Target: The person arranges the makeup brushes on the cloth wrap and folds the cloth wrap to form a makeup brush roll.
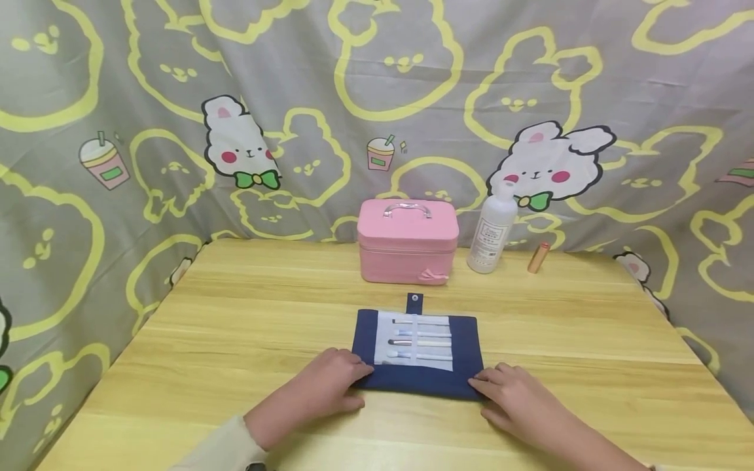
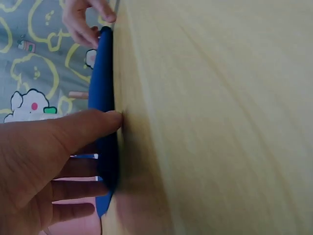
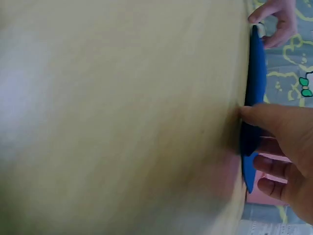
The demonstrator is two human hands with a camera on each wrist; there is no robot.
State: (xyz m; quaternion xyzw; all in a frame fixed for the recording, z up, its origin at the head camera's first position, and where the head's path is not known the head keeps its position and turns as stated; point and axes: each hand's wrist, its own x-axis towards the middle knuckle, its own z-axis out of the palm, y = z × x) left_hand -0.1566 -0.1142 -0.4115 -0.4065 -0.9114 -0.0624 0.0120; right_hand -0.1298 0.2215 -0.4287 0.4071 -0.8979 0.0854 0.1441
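Observation:
A navy fabric brush case (image 1: 421,381) lies spread flat on the table, with several makeup brushes (image 1: 421,342) under a pale band on its light blue inside. At its far edge a tab with a metal snap (image 1: 415,299) sticks out. My left hand (image 1: 330,384) touches the case's near left corner with its fingers, the thumb on the tabletop in front. The near right corner is touched by my right hand (image 1: 518,398), its thumb likewise low beside the edge. In both wrist views the fingers are fairly straight and partly hidden behind the case.
Behind the case stands a pink box (image 1: 408,261) with a silver handle. To its right are a white bottle (image 1: 492,235) and a small orange-gold tube (image 1: 538,258). A patterned curtain (image 1: 294,78) hangs behind and beside the wooden table (image 1: 235,314).

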